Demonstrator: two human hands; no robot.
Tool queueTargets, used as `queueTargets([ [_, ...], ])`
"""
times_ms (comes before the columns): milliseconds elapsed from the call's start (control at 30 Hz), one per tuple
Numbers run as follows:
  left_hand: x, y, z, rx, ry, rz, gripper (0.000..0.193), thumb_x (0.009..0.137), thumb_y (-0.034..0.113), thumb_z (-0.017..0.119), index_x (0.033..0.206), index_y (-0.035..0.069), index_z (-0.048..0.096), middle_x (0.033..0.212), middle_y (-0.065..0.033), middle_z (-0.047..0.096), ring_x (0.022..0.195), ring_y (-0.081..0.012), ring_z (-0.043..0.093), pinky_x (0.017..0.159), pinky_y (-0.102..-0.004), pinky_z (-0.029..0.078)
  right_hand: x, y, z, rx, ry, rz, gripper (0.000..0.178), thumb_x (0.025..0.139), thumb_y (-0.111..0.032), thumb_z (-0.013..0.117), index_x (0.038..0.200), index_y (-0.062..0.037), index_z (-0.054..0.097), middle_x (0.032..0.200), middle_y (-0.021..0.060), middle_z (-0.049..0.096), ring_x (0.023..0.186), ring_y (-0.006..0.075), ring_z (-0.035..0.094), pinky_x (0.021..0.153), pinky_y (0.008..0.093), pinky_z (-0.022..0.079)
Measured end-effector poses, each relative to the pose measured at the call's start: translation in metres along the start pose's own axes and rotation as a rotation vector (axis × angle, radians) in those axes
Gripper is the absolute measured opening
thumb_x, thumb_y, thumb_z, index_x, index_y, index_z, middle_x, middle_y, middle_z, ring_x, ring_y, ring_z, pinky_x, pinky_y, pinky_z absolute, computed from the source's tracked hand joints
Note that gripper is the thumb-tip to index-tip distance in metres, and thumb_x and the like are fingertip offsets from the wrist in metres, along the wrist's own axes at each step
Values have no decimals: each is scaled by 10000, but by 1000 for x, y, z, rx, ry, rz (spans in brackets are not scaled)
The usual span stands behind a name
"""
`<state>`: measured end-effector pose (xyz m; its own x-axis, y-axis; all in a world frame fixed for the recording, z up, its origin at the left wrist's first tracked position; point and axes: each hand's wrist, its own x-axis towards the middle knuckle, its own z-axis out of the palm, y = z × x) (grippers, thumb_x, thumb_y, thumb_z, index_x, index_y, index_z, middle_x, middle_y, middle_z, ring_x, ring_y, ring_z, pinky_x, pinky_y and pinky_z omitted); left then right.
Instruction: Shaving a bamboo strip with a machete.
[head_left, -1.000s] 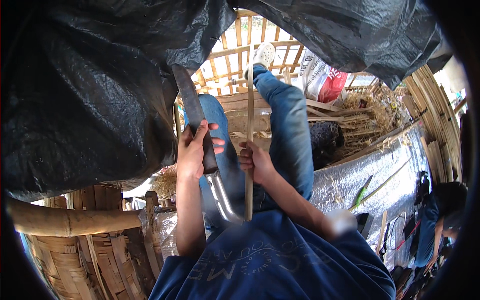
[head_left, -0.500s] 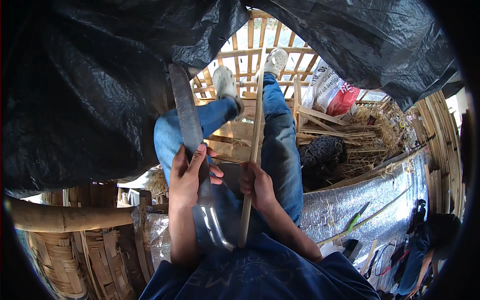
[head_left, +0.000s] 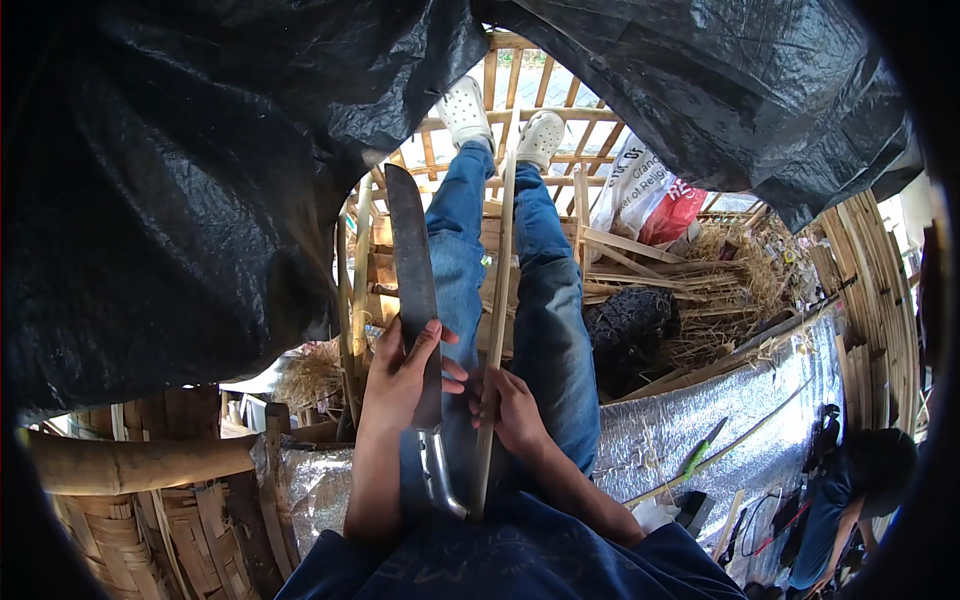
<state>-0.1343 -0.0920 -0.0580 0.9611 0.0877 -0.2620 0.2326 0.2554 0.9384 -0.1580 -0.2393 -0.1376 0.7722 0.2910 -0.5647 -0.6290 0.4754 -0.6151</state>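
My left hand (head_left: 400,385) grips a long machete (head_left: 415,270) by its dark, broad blade. The tip points away from me, and the shiny metal handle (head_left: 437,470) rests toward my lap. Closed around a thin bamboo strip (head_left: 505,250) is my right hand (head_left: 512,410), a little to the right of the blade. The strip runs lengthwise between my legs, from near my shirt to past my shoes. Blade and strip stand apart, roughly side by side.
Black plastic sheeting (head_left: 160,200) hangs at left and above. Ahead is a bamboo slat frame (head_left: 490,75). To the right lie a white-and-red sack (head_left: 640,190), split bamboo with straw (head_left: 720,280), and a green-handled knife (head_left: 705,448) on silver foil sheeting (head_left: 640,440). Another person (head_left: 835,510) is at lower right.
My left leg has stretched forward, its shoe now near the right one. The machete has swung right and slightly down with my left hand. My right hand has shifted a little closer to me.
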Motion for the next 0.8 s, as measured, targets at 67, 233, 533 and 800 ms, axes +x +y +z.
queueTargets([
  [67, 0, -2, 1, -8, -3, -33, 252, 926, 235, 555, 1061, 29, 498, 894, -102, 591, 580, -184, 627, 425, -295, 534, -6, 5, 2, -42, -46, -67, 283, 963, -277, 416, 917, -22, 531, 741, 39, 501, 626, 145, 536, 523, 278, 446],
  [233, 8, -7, -5, 1, -83, -75, 245, 929, 237, 548, 1061, 37, 496, 921, -112, 585, 588, -189, 630, 456, -325, 554, -1, 4, 1, -207, -29, -108, 229, 955, -256, 437, 913, -45, 517, 721, 29, 524, 611, 122, 530, 532, 242, 399],
  [533, 31, -5, -8, -80, -60, -137, 272, 923, 258, 556, 1069, 38, 489, 922, -114, 582, 581, -193, 632, 467, -330, 564, 12, -1, 2, -367, -93, -67, 276, 942, -249, 479, 1087, -25, 550, 730, 14, 534, 693, 100, 535, 618, 238, 416],
  [800, 71, 2, 41, -184, -211, -258, 294, 919, 270, 564, 1095, 48, 484, 956, -82, 592, 566, -152, 612, 451, -299, 548, 34, -9, -2, -234, -225, 72, 255, 862, -166, 615, 1057, -7, 572, 932, 47, 617, 836, 134, 599, 700, 280, 492],
])
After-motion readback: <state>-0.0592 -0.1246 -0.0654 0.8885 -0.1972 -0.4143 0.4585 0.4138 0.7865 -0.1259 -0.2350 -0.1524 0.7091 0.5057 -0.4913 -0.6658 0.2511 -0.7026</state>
